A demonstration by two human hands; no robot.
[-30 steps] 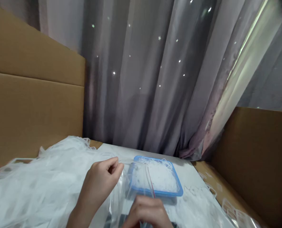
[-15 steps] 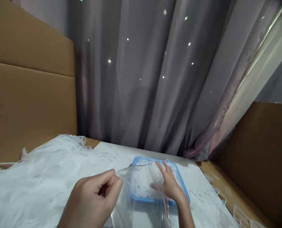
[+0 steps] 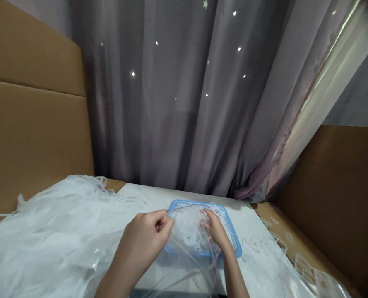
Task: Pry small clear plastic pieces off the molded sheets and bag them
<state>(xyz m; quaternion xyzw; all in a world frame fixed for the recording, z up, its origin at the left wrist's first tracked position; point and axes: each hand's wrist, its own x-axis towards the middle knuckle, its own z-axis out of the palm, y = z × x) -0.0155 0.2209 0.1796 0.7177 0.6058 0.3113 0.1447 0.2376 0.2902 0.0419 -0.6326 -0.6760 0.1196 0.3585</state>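
My left hand (image 3: 148, 234) is closed in a pinch on the edge of a clear plastic bag (image 3: 186, 263). Opposite it, my right hand (image 3: 215, 227) has its fingers curled at the bag's other side, by a red strip on the bag. Beneath the bag and my right hand lies a blue basket (image 3: 236, 244) holding thin white plastic pieces. The bag covers the basket's left and front parts, and more white pieces show through the film.
A large heap of white plastic pieces (image 3: 47, 231) lies at the left on the white tabletop (image 3: 152, 194). More pieces are scattered at the right. Cardboard panels (image 3: 34, 136) stand on both sides, and a grey curtain (image 3: 165, 124) hangs behind.
My left hand has moved right, closer to my right hand. The right hand's spread fingers have drawn in on the bag. The bag now hangs over more of the basket's front.
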